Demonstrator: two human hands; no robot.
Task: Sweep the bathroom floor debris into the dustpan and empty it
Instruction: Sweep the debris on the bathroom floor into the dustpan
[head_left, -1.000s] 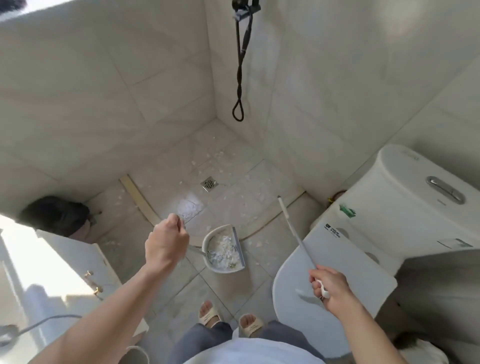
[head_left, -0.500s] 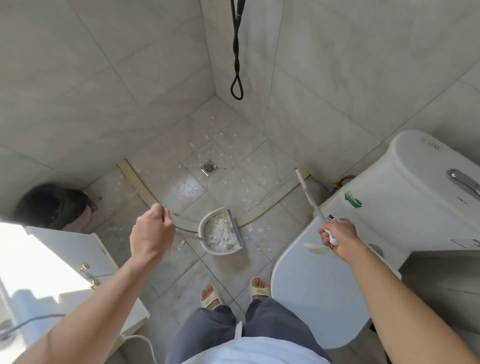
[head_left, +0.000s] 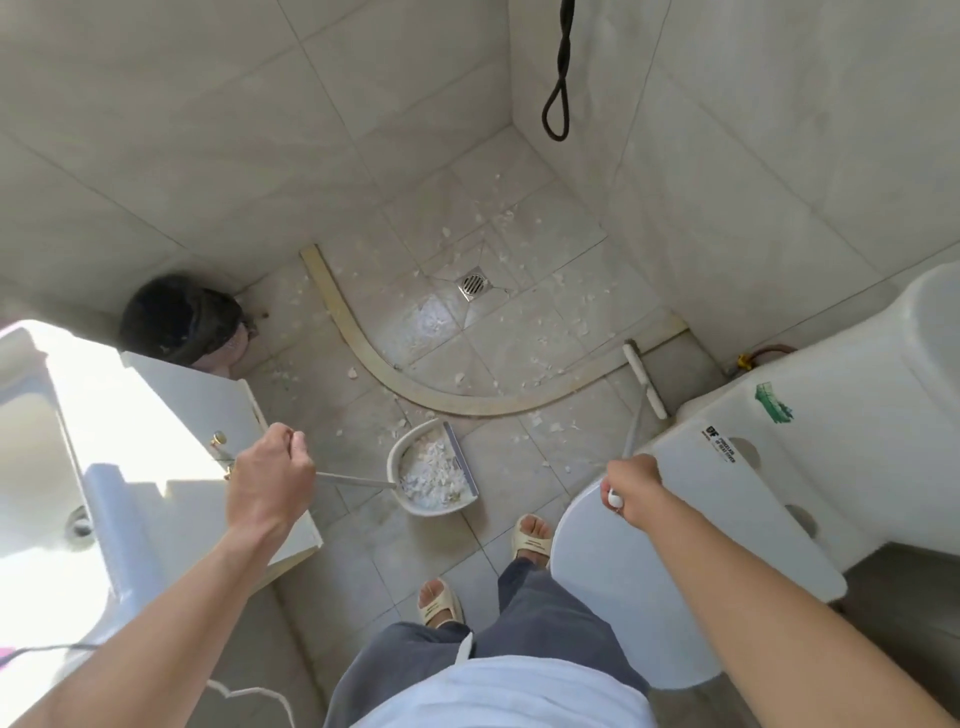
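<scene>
My left hand (head_left: 270, 480) grips the long handle of a white dustpan (head_left: 397, 457). The pan hangs just above the floor tiles and holds a heap of white debris (head_left: 434, 475). My right hand (head_left: 631, 486) grips the end of a thin white broom (head_left: 644, 382), whose narrow head sits near the curved shower threshold beside the toilet. Scattered white scraps (head_left: 498, 218) lie on the shower floor around the metal drain (head_left: 474, 284) and along the threshold.
A white toilet (head_left: 753, 467) with its lid down fills the right side. On the left stands a white cabinet (head_left: 208, 410), with a black-lined bin (head_left: 182, 319) behind it. A curved threshold strip (head_left: 358, 343) bounds the shower. A black cord loop (head_left: 557, 111) hangs in the corner. My sandalled feet (head_left: 439, 603) stand below.
The view has tilted down and drawn nearer. The dustpan has swung slightly right and toward my feet. My right hand has brought the broom nearer the toilet, its head now at the threshold.
</scene>
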